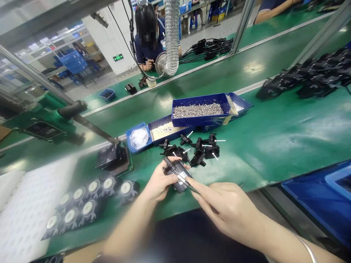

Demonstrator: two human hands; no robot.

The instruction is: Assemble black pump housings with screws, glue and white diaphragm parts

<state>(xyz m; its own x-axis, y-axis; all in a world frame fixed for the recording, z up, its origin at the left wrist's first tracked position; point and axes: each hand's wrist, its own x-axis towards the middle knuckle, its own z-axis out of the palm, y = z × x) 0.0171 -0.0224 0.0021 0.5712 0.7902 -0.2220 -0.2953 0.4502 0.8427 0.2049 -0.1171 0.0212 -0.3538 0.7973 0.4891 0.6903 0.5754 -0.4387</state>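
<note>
My left hand (161, 180) is closed around a black plastic housing (177, 170) with a stub of tube at its upper left. A white patch, maybe a label, shows on its face beside my left thumb. My right hand (222, 204) is closed on a slim dark tool (192, 189), perhaps tweezers; its pale tip meets the housing near that patch. Fingers hide much of the tool. Just beyond my hands lie several small black plastic parts (197, 158), most with a thin white tube sticking out.
Behind the parts stand a blue bin of metal pins (199, 109), a bin of cream-coloured bits (167, 129) and a tray of white tubing (139, 138). Left are a green press (46, 124) and black parts with white discs (88, 208). A person (149, 36) sits opposite.
</note>
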